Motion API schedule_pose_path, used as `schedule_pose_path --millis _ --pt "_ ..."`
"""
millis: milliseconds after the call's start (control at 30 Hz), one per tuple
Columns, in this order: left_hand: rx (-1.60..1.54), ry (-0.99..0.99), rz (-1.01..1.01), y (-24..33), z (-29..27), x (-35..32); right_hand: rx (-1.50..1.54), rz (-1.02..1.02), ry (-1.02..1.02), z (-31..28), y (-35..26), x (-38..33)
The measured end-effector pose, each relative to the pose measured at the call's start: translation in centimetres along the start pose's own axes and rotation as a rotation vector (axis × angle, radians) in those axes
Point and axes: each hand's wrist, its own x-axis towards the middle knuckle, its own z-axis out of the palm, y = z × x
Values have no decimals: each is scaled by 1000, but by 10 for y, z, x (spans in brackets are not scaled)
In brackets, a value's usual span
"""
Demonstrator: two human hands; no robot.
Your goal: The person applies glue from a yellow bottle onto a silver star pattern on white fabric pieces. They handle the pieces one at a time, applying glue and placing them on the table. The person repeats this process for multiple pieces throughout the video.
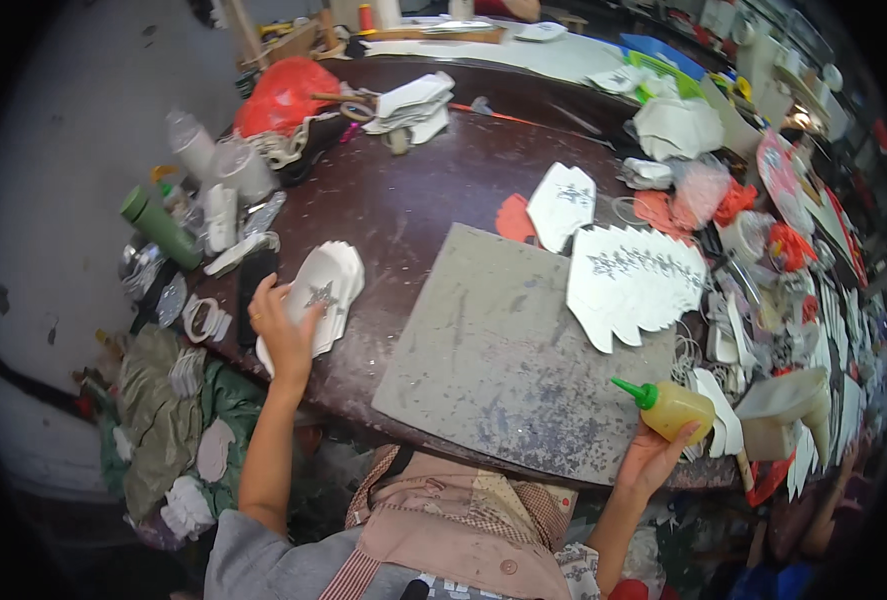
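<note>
A stack of white cut-out pieces (335, 285) with scalloped ends lies on the left of the table, a dark star pattern on its top piece. Over the stack's near left edge is my left hand (285, 335), thumb and fingers apart, seemingly touching it. My right hand (648, 462) is wrapped round a squeeze bottle (681, 412) of yellowish liquid, its green nozzle tilted up to the left. The bottle is above the near right corner of a grey board (503, 340). A large jagged white piece (628, 285) with a dark pattern lies partly on that board.
A smaller patterned white piece (561, 208) lies behind the board beside a red piece (514, 218). Bags, cords and scraps crowd the right side. At the left edge stand a green bottle (160, 228) and plastic-wrapped items. More white pieces (413, 105) and a red bag (285, 95) are farther back.
</note>
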Motion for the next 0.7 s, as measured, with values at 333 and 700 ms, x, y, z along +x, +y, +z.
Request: schedule_pose_path --millis 333,700 --pt "-963 -1249 246 178 -46 34 -116 14 -91 3 -1 4" --pt "-726 -1280 846 197 20 7 -522 44 -179 27 -5 2"
